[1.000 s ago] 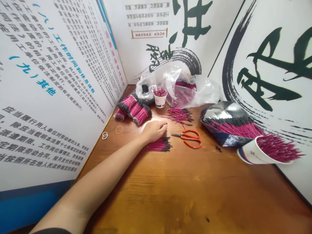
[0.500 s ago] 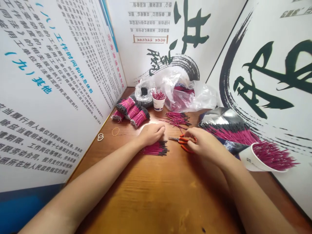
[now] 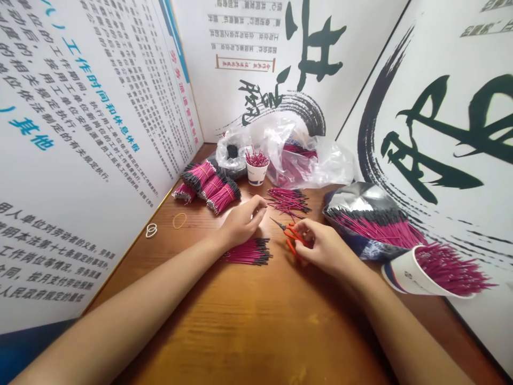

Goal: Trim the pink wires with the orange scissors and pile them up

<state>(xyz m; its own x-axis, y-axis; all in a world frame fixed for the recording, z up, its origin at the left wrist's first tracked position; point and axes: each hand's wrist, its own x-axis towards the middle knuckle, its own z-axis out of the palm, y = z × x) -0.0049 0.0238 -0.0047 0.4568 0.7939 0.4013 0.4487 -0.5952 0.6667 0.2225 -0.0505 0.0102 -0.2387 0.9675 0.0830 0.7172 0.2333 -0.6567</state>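
Note:
My right hand (image 3: 323,247) is closed around the handles of the orange scissors (image 3: 289,233), whose blades point up and left toward my left hand. My left hand (image 3: 241,222) hovers just above the wooden table (image 3: 256,326), its fingertips pinched together on something too thin to make out. Directly below my left hand lies a loose pile of pink wires with black tips (image 3: 248,251). A scattered heap of the same wires (image 3: 287,198) lies just beyond both hands.
Tied wire bundles (image 3: 208,184) lie at the left panel. A small paper cup of wires (image 3: 256,167) and clear plastic bags (image 3: 296,152) stand at the back. A silver bag (image 3: 371,214) and a tipped cup (image 3: 425,264) spill wires at right. Rubber bands (image 3: 166,224) lie left.
My right hand came into view, reached the scissors and lifted them, blades now pointing toward my left hand. My left hand rose slightly from the table with fingers pinched.

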